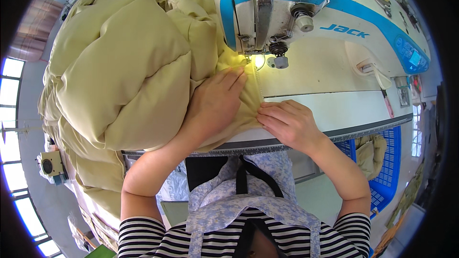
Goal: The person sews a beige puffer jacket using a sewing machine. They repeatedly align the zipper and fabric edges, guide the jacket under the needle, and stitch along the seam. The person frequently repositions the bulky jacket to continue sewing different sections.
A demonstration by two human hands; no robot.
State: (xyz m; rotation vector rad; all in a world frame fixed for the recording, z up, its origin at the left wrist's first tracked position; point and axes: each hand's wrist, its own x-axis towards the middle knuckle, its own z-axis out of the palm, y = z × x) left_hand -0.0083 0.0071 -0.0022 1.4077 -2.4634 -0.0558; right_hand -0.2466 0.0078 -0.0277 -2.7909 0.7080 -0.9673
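Note:
A puffy beige padded garment is heaped on the left of the sewing machine, and its flat edge runs up under the needle area. Along that edge lies a pale zipper tape. My left hand rests flat on the fabric, fingers stretched out, their tips just in front of the lit presser foot. Closer to me, my right hand pinches the garment's edge at the lower end of the tape. The fingertips there partly hide the cloth.
A ruler strip edges the front of the white sewing table. Below on the right stands a blue plastic basket with beige fabric pieces. A small pink-handled tool lies at the right of the table.

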